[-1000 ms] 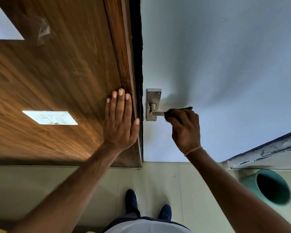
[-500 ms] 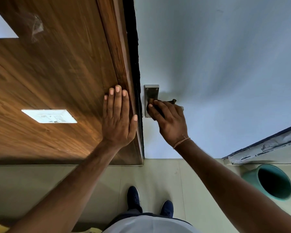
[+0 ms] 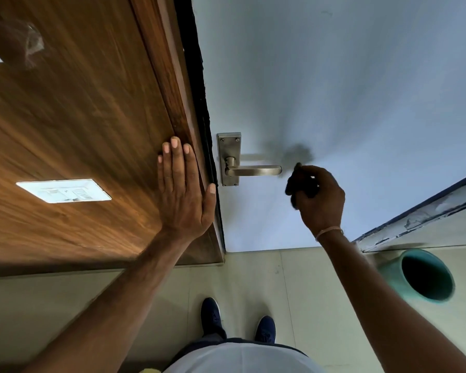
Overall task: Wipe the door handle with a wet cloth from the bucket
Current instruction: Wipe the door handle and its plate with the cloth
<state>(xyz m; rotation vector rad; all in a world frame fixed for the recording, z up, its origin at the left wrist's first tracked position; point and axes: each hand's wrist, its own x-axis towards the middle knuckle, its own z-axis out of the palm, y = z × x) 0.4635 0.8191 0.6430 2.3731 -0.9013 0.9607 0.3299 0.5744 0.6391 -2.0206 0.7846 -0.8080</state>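
A metal lever door handle (image 3: 253, 171) on its back plate (image 3: 228, 146) is fixed to the pale blue-white door (image 3: 334, 90). My right hand (image 3: 320, 197) holds a dark cloth (image 3: 297, 183) bunched in its fingers, just right of the lever's free end and apart from it. My left hand (image 3: 184, 189) lies flat, fingers together, on the brown wooden panel (image 3: 78, 117) beside the door's edge. A teal bucket (image 3: 425, 275) stands on the floor at the lower right.
A white switch plate (image 3: 63, 191) is set in the wooden panel at the left. My dark shoes (image 3: 211, 316) stand on the pale tiled floor (image 3: 253, 278) below the door. A worn painted ledge (image 3: 425, 211) runs along the right.
My right hand with the cloth has slid right along the lever from the back plate and come off its end. The whole handle now shows. My left hand stays on the wood.
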